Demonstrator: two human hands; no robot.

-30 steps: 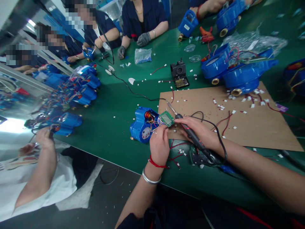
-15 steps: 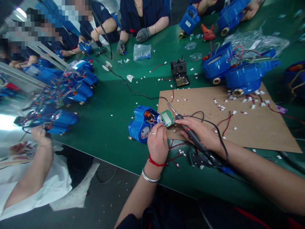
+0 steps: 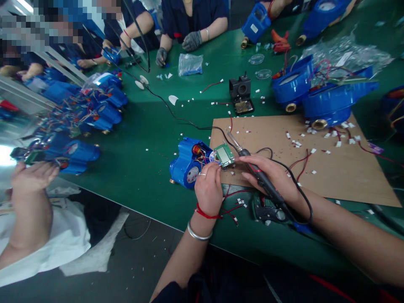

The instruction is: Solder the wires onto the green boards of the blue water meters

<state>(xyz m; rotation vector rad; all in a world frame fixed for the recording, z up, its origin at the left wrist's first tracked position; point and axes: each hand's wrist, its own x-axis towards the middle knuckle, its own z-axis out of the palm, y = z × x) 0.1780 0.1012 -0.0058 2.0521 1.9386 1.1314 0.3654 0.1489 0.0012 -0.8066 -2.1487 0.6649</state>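
My left hand (image 3: 208,185) pinches the lower edge of a small green circuit board (image 3: 224,155) with a grey display. Wires run from the board into a blue water meter (image 3: 183,162), which lies just left of the hand with its round grey face showing. My right hand (image 3: 268,168) is closed around a black soldering iron (image 3: 263,180), its metal tip pointing up and left beyond the board. Right fingertips are at the board's right edge; whether they touch it I cannot tell. The iron's black cable loops over the right wrist.
Brown cardboard (image 3: 322,168) with scattered white connectors lies under the right side. A black soldering stand (image 3: 241,94) is behind it. More blue meters (image 3: 328,101) stand at right and a pile (image 3: 101,107) at left. A black-green tool (image 3: 268,210) lies below my right hand. Co-workers sit around.
The soldering iron and my right hand have shifted slightly right, its tip now farther from the board. The left hand keeps hold of the board. A neighbour's hand at left has moved left.
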